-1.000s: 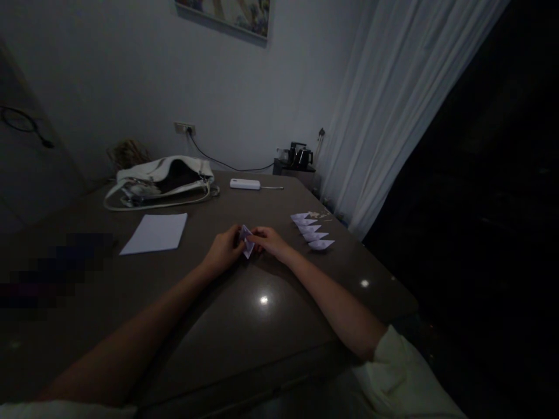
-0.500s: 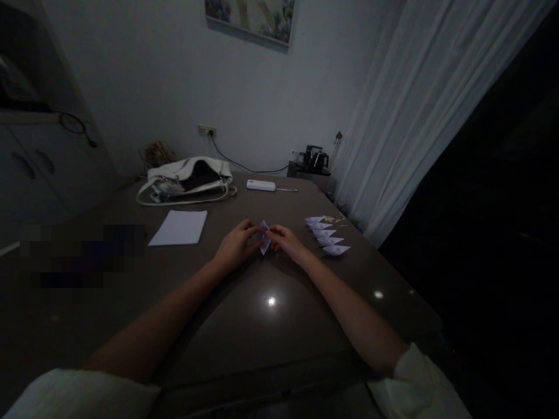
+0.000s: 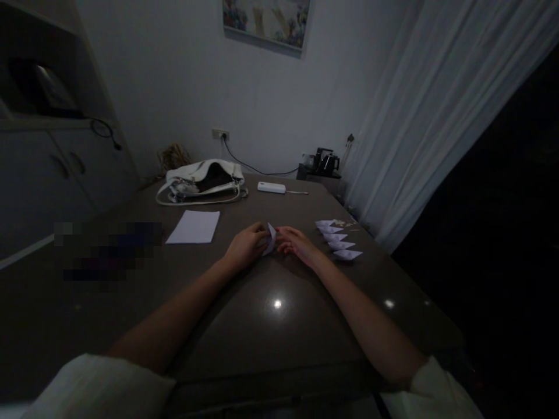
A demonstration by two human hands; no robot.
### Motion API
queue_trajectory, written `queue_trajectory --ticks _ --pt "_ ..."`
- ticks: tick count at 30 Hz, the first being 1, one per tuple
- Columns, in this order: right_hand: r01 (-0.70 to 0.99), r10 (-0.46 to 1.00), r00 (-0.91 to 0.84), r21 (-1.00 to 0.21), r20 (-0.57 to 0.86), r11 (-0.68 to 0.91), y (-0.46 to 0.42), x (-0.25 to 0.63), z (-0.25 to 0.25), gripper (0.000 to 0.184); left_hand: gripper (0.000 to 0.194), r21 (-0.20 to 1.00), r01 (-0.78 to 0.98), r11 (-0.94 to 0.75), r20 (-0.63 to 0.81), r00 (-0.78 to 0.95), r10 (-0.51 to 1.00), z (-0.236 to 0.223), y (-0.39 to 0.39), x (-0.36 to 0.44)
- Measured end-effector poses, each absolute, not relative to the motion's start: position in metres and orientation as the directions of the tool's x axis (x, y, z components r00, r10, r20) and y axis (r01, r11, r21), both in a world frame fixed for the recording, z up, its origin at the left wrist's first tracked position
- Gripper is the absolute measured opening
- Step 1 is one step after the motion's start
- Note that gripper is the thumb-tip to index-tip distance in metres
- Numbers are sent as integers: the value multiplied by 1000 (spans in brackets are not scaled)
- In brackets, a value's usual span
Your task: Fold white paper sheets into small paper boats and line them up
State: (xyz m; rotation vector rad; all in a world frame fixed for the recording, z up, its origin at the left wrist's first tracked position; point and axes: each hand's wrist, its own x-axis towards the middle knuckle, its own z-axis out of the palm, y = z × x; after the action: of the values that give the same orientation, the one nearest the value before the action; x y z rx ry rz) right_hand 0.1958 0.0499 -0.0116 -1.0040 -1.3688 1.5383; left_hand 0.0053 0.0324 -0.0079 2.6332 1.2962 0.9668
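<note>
Folded paper [image 3: 271,237], long axis fore-and-aft

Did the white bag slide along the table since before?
No, the white bag hasn't slid: it still lies below the wall socket; only the camera's view turned.

A dim room, most likely in a home.
Handled cabinets [image 3: 67,164] stand at ten o'clock, a framed picture [image 3: 266,22] hangs at twelve, and a black kettle [image 3: 331,163] and sheer curtain [image 3: 406,116] are toward one; a white handbag [image 3: 205,177] lies on the table [image 3: 279,337].
</note>
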Motion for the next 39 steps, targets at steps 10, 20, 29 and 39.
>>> queue_trajectory --ticks 10,20,29,39 --pt "-78 881 -473 -995 -21 -65 48 200 -8 34 19 297 663 -687 539 478 694 -3 31 3" --pt "-100 869 -496 -994 3 -53 50 200 -11 32 19 297 644 -705 556 483 676 -5 32 4" --pt "-65 891 -454 -998 17 -14 51 198 -13 33 25 320 662 -678 586 424 691 -8 32 6" --pt "-80 897 -443 -997 17 -21 52 198 -14 31 25 396 592 -702 572 439 693 -7 32 6"
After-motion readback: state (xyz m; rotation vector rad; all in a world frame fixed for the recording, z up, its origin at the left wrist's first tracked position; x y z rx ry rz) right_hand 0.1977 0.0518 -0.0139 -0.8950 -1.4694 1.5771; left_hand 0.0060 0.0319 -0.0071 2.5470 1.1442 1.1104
